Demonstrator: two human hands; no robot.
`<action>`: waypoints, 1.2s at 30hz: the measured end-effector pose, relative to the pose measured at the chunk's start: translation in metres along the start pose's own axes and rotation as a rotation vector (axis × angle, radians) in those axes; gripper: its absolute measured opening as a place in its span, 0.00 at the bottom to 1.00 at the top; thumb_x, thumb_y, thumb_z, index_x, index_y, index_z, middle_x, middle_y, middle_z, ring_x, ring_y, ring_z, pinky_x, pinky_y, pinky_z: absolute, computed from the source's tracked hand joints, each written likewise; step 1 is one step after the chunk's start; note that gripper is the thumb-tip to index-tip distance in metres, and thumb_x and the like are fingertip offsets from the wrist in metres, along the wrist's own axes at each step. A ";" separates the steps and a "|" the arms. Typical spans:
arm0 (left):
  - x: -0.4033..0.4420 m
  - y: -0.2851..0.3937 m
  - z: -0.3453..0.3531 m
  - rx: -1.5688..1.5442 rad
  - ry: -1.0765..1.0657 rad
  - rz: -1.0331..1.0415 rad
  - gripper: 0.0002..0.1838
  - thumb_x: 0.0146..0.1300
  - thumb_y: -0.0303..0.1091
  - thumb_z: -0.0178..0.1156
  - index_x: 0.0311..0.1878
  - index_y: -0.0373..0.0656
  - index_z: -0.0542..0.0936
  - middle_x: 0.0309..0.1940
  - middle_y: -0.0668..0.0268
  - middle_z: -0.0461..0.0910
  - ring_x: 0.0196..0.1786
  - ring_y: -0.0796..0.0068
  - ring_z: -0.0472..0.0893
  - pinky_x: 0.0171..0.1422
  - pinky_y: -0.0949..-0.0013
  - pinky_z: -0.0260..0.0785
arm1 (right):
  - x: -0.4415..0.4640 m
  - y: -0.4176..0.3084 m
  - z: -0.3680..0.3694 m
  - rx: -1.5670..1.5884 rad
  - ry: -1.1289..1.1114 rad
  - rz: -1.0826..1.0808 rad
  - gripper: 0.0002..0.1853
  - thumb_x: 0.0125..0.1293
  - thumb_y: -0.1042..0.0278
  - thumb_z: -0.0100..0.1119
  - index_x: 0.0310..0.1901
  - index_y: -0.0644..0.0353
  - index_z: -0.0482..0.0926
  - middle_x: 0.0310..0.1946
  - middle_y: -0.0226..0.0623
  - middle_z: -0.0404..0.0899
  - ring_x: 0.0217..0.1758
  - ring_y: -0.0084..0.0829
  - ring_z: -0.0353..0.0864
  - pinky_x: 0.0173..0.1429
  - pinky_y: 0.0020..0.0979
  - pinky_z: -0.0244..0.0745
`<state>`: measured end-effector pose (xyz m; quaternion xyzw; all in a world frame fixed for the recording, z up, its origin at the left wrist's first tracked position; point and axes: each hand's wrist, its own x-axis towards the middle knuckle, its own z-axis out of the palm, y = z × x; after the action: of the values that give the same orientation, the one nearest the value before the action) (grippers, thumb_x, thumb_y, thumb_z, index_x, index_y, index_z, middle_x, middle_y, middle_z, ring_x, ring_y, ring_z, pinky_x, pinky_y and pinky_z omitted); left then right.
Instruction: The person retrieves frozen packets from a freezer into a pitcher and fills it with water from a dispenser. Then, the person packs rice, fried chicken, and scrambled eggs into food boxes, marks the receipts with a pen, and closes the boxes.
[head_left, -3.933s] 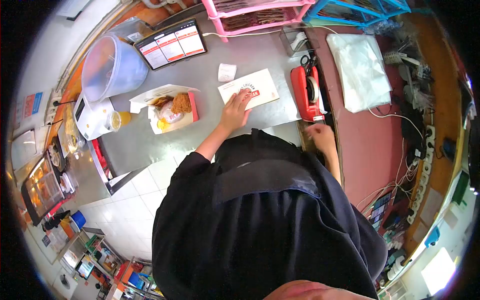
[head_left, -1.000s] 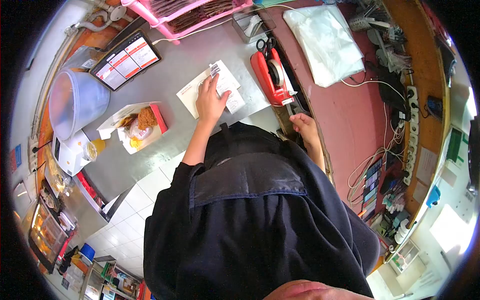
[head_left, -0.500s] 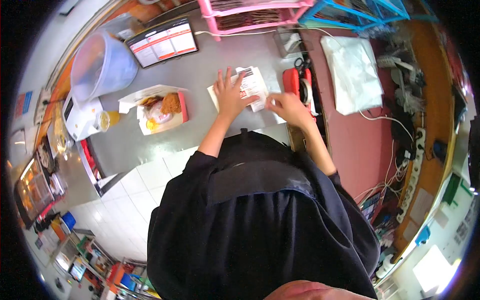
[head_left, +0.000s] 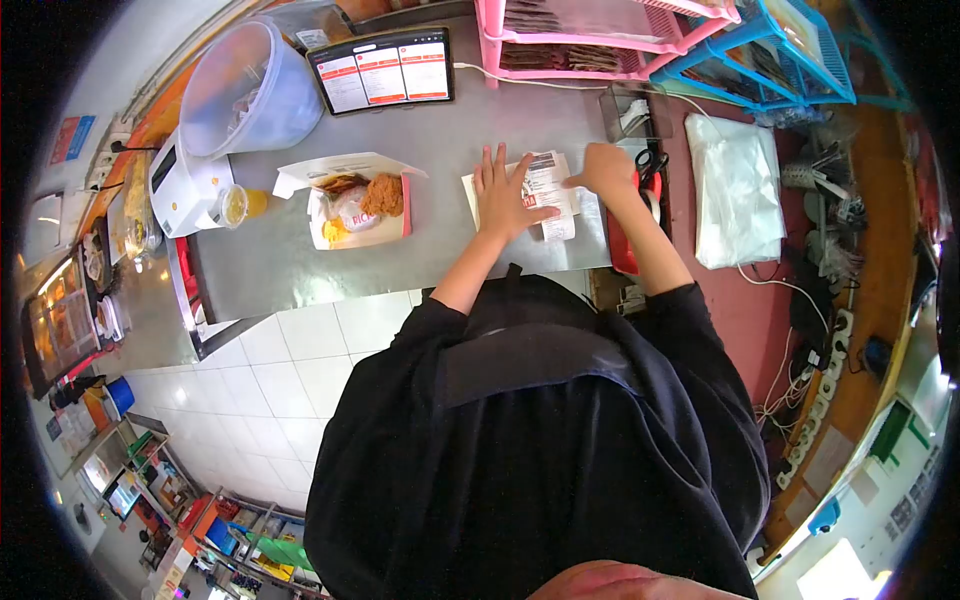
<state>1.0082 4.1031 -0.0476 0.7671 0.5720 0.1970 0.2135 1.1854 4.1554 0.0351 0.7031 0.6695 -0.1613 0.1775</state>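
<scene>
A printed receipt lies on top of a flat paper bag with red print, on the metal table. My left hand rests on both with fingers spread, pressing them down. At the receipt's right edge my right hand has its fingers curled in and its thumb pointing towards the paper; anything pinched there is hidden. Below it stands a red tape dispenser, partly covered by my right forearm. Black-handled scissors are beside it.
An open food box with fried chicken and a wrapped item stands left, near a drink cup. A tablet, a clear bucket and a pink rack line the back. Plastic bags lie right.
My right hand has moved up along the receipt's right side, its fingers curling more. My left hand still lies spread on the papers. The whole view has shifted.
</scene>
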 end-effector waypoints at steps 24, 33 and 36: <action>-0.020 -0.282 -0.251 -0.231 0.266 0.081 0.25 0.54 0.33 0.66 0.55 0.39 0.72 0.56 0.55 0.73 0.55 0.53 0.73 0.59 0.59 0.64 | 0.003 -0.242 0.002 0.837 0.252 -0.498 0.25 0.58 0.70 0.60 0.59 0.53 0.72 0.54 0.53 0.74 0.58 0.55 0.71 0.59 0.42 0.71; -0.106 -0.299 -0.198 -0.219 0.243 0.211 0.14 0.61 0.19 0.50 0.49 0.41 0.76 0.58 0.50 0.72 0.56 0.52 0.75 0.55 0.60 0.69 | -0.036 -0.284 0.108 0.794 0.637 -0.355 0.24 0.54 0.83 0.52 0.52 0.48 0.80 0.60 0.49 0.71 0.70 0.47 0.62 0.71 0.44 0.59; -0.105 -0.293 -0.164 -0.480 0.325 -0.022 0.14 0.61 0.20 0.50 0.51 0.40 0.71 0.53 0.48 0.74 0.55 0.53 0.76 0.55 0.61 0.68 | -0.042 -0.312 0.114 1.218 0.574 -0.258 0.28 0.55 0.89 0.45 0.56 0.52 0.74 0.59 0.49 0.71 0.73 0.44 0.58 0.71 0.38 0.57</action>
<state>0.6580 4.0932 -0.0787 0.6469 0.5438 0.4447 0.2967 0.8730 4.0783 -0.0567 0.6070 0.5583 -0.3364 -0.4547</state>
